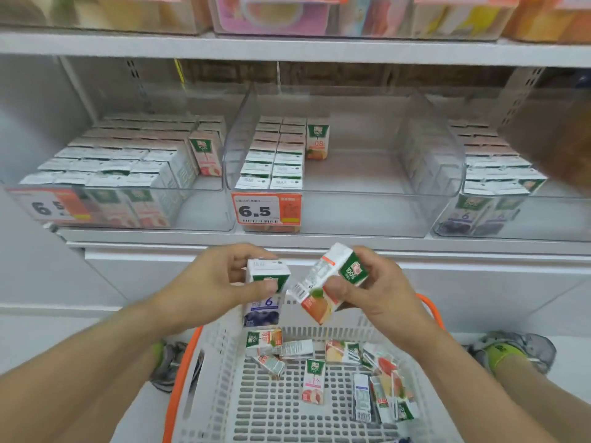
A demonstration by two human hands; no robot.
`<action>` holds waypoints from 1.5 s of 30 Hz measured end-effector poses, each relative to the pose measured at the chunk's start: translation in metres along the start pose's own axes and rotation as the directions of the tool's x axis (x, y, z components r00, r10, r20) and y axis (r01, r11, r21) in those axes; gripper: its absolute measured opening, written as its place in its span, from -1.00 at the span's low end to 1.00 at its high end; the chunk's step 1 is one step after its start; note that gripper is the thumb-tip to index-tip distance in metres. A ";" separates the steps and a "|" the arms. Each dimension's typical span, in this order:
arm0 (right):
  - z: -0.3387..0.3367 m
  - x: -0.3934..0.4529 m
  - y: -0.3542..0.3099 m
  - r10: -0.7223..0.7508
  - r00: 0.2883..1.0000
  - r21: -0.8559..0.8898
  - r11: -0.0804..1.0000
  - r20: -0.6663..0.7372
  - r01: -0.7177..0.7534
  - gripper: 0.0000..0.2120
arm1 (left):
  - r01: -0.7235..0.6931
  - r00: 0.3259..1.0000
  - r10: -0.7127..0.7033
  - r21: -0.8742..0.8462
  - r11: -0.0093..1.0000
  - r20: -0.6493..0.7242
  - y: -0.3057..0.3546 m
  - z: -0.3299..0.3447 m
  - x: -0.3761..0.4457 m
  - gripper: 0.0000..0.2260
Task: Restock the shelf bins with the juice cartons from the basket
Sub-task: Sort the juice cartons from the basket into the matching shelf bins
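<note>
The left hand (220, 276) grips a blueberry juice carton (265, 292) upright, thumb across its front face and fingers curled behind its top. Just to its right, the right hand (371, 289) holds an orange-coloured juice carton (326, 282) tilted, its green top pointing up and away, thumb pressed on the printed face. The two cartons are close together, nearly touching, above the far rim of the white slotted basket (224, 362) with orange handles that sits directly below both hands.

Judging by the shelf, the restocking is partly done. Up and to the left of the left hand, the peach bin (204, 215) looks almost full, with a gap at its right side. Straight above the hands, the middle clear bin (367, 219) holds two packed columns at its left and a single upright carton behind them; most of its floor is bare, so that is where the largest share of work remains. Up and to the right of the right hand, the blueberry bin (447, 225) shows several rows, though its far end is cut off by the edge of the view.

Below the hands, roughly a dozen loose cartons (315, 378) of mixed flavours lie scattered on the basket floor, mostly flat. I judge the job somewhere around its middle: both held cartons have yet to go into a bin, and the basket needs several more trips.
</note>
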State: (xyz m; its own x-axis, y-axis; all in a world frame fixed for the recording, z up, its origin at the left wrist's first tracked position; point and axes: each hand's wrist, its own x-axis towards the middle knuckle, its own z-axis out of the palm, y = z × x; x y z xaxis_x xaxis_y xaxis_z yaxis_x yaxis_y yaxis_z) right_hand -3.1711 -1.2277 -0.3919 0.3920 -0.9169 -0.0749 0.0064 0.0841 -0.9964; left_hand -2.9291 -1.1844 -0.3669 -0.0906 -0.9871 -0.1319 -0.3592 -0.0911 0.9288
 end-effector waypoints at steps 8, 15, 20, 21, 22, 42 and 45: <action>-0.028 0.093 -0.114 -0.430 0.892 -0.348 0.865 -0.137 0.363 -0.63 | -0.133 0.984 0.091 -0.287 0.949 -0.155 0.057 -0.026 0.018 -0.70; -0.035 0.215 -0.101 -0.364 0.907 -0.766 0.638 -0.212 0.076 -0.42 | -0.116 0.986 0.072 -0.300 0.947 -0.153 0.059 -0.032 0.037 -0.68; -0.026 0.271 -0.078 -0.183 0.943 -0.769 0.631 -0.277 -0.103 -0.47 | -0.109 0.988 0.064 -0.339 0.935 -0.142 0.050 -0.037 0.048 -0.76; -0.024 0.275 -0.075 -0.175 0.940 -0.763 0.635 -0.293 -0.119 -0.48 | -0.108 0.988 0.061 -0.344 0.933 -0.143 0.047 -0.038 0.049 -0.78; -0.022 0.278 -0.073 -0.178 0.933 -0.751 0.648 -0.313 -0.128 -0.47 | -0.107 0.988 0.059 -0.352 0.930 -0.144 0.045 -0.039 0.051 -0.79; -0.036 0.056 -0.123 -0.106 0.954 -0.479 0.846 0.280 0.234 -0.68 | -0.162 0.986 0.130 -0.423 0.892 -0.104 0.079 0.039 0.084 -0.49; -0.069 0.026 -0.122 -0.205 0.963 -0.630 0.728 0.176 0.271 -0.63 | -0.202 0.979 0.197 -0.377 0.904 -0.053 0.089 0.078 0.094 -0.42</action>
State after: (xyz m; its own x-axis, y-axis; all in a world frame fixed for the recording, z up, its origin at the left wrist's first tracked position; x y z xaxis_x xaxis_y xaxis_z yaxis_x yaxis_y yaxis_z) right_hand -3.2255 -1.2892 -0.2748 0.5383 -0.8312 0.1395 -0.4690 -0.4329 -0.7698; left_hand -3.0419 -1.2753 -0.3234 -0.1102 -0.9913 0.0717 0.0439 0.0672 0.9968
